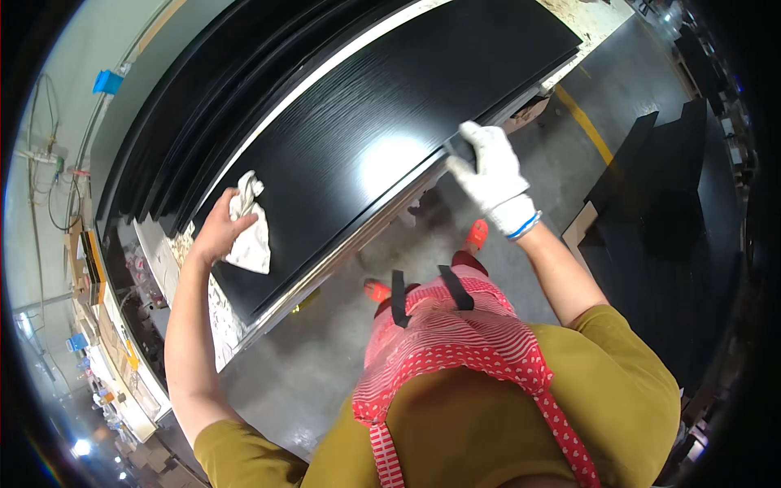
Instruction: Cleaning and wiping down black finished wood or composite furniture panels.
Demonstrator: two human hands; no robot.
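Observation:
A long black panel (pixel 342 122) with a fine grain and a bright glare spot lies in front of me. On its left end my bare left hand (pixel 218 233) grips a crumpled white cloth (pixel 254 246), part of which drapes over the black surface. My right hand (pixel 493 172), in a white knitted glove with a blue-edged cuff, is at the panel's near edge, right of the glare. Its thumb and fingers curve around a small dark thing (pixel 464 150) that I cannot make out.
More black panels (pixel 220 77) stand in rows beyond the work surface. Dark boards (pixel 659 211) lie stacked to the right, past a yellow floor line (pixel 584 124). At the left is a shelf (pixel 122 366) of small items. Grey concrete floor (pixel 325 358) lies beneath me.

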